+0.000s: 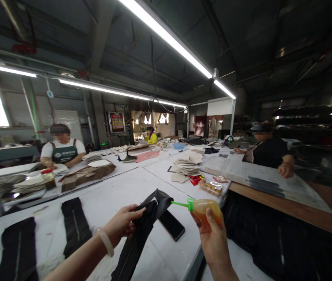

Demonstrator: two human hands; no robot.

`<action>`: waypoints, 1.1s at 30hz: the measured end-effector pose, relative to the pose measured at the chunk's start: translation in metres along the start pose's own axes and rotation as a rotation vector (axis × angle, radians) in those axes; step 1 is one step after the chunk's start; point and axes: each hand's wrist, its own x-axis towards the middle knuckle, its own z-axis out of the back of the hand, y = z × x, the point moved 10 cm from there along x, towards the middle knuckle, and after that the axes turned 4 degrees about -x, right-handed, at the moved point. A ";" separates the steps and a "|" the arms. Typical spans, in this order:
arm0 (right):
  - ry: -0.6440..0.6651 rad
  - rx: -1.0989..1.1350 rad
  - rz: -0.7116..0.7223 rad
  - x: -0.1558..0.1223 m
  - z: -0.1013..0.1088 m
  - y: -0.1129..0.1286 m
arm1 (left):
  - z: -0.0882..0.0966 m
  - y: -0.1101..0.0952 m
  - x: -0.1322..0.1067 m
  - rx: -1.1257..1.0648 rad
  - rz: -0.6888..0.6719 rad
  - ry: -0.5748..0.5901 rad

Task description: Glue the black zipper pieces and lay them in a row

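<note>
In my left hand [127, 222], closed with thumb on top, is a long black fabric piece [138, 240] with a seam or zipper line along it. Its far end spreads into a shiny dark flap [163, 200]. My right hand [213, 238] wraps round a squeeze bottle [207, 208] of amber liquid, tilted on its side. The bottle's thin green nozzle points left, its tip at the flap's edge; whether they touch I cannot tell. Beneath the fabric, a black phone [172, 226] lies on the white table. Two similar black pieces [75, 222] lie flat at the left.
Paper stacks [185, 166] and a clear snack box [211, 187] sit beyond my hands. A lidded jar [48, 178] stands at left. Dark fabric [271, 234] fills the lower right. Co-workers sit left [63, 150], right [267, 150] and far back [151, 137].
</note>
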 end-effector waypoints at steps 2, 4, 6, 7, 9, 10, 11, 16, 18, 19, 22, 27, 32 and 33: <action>0.010 -0.016 0.025 -0.002 -0.002 0.003 | 0.000 -0.001 0.000 0.000 -0.005 -0.013; 0.025 -0.038 0.044 -0.004 -0.005 0.006 | -0.001 -0.002 0.000 0.008 -0.015 -0.021; 0.040 -0.061 0.055 -0.005 -0.008 0.007 | -0.001 -0.002 0.001 0.009 -0.022 -0.026; 0.043 -0.071 0.059 -0.006 -0.008 0.007 | -0.001 -0.001 0.002 0.006 -0.021 -0.026; 0.040 -0.089 0.065 -0.007 -0.009 0.007 | -0.002 0.001 0.003 -0.005 -0.018 -0.020; 0.035 -0.098 0.067 -0.008 -0.009 0.007 | -0.002 0.002 0.004 -0.010 -0.018 -0.015; 0.029 -0.108 0.067 -0.009 -0.009 0.006 | -0.003 0.003 0.005 -0.015 -0.019 -0.010; 0.039 -0.159 0.064 -0.015 -0.013 0.005 | -0.003 0.004 0.009 -0.027 -0.022 -0.011; 0.049 -0.172 0.061 -0.016 -0.014 0.004 | -0.003 0.004 0.009 -0.026 -0.021 -0.019; 0.054 -0.179 0.058 -0.017 -0.014 0.003 | -0.003 0.004 0.009 -0.025 -0.019 -0.022; 0.071 -0.195 0.045 -0.018 -0.014 0.000 | -0.003 0.004 0.010 -0.024 -0.015 -0.032; 0.095 -0.194 0.009 -0.019 -0.015 -0.009 | -0.003 0.007 0.013 -0.033 -0.012 -0.040; 0.106 -0.103 -0.160 -0.022 -0.015 -0.032 | 0.002 0.008 0.018 -0.085 -0.022 -0.053; 0.103 -0.067 -0.245 -0.025 -0.014 -0.041 | 0.006 0.008 0.021 -0.100 -0.024 -0.059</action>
